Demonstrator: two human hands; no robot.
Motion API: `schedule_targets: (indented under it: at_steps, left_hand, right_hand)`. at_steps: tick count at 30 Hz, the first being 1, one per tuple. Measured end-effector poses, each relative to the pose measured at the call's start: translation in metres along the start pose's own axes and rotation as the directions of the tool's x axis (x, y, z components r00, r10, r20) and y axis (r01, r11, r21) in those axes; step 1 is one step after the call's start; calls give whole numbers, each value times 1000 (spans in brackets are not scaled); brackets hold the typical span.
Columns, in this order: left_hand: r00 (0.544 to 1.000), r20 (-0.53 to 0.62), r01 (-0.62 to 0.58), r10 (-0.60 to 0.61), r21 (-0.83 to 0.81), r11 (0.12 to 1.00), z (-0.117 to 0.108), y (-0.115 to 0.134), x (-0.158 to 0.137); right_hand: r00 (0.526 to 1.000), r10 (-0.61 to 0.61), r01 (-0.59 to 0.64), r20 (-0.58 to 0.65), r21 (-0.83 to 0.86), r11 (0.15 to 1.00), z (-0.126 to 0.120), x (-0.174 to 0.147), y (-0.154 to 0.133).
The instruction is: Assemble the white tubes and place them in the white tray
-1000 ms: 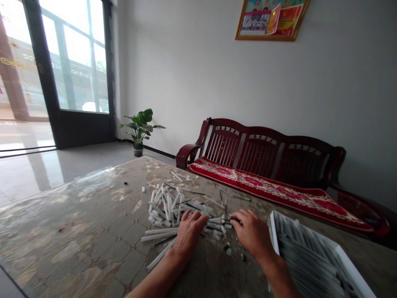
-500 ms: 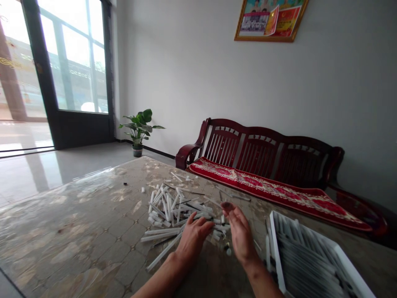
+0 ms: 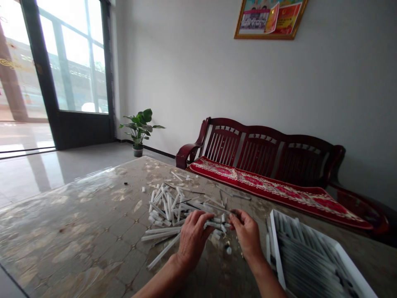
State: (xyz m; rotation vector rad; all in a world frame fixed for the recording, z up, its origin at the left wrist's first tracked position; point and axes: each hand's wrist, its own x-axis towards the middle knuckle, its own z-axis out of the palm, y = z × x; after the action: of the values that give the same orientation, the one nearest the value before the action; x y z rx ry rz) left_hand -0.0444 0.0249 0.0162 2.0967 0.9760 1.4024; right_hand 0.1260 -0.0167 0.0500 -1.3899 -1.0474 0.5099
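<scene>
In the lower centre of the frame, the left hand (image 3: pixel 192 236) is held with its back turned upward and its fingers curled toward the right. Just right of it, the right hand (image 3: pixel 247 232) is held with thumb and forefinger pinched together. Both bare forearms (image 3: pixel 169 275) are angled in from the bottom edge.

The person's hands (image 3: pixel 192 236) and forearms (image 3: pixel 268 278) are bare, narrowing at the wrists (image 3: pixel 180 261).
</scene>
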Motion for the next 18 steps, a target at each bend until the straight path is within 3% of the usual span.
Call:
schedule_targets:
  at_steps: [2, 3, 5, 8, 10, 13, 18]
  left_hand:
    - [974, 121, 220, -194, -270, 938, 8, 1, -4]
    - [935, 195, 352, -297, -395, 848, 12, 2, -5]
    - [846, 308, 525, -435, -617, 585, 19, 4, -6]
    - [714, 368, 580, -596, -788, 208, 20, 7, -2]
    - [628, 394, 577, -671, -815, 61, 17, 8, 2]
    - [560, 400, 570, -726, -822, -13, 14, 6, 7]
    - [565, 412, 572, -714, -820, -21, 17, 4, 8]
  right_hand:
    - [1000, 3, -4, 23, 43, 999, 2, -4, 2]
    - [998, -13, 11, 63, 30, 999, 4, -8, 4]
    - [986, -38, 41, 165, -13, 999, 8, -15, 6]
    - [963, -40, 69, 267, -99, 993, 6, -19, 12]
    - [950, -30, 120, 311, -275, 954, -3, -17, 15]
    - [921, 20, 233, 390, -589, 774, -18, -15, 16]
    - [913, 41, 328, 407, -789, 520, -24, -22, 12]
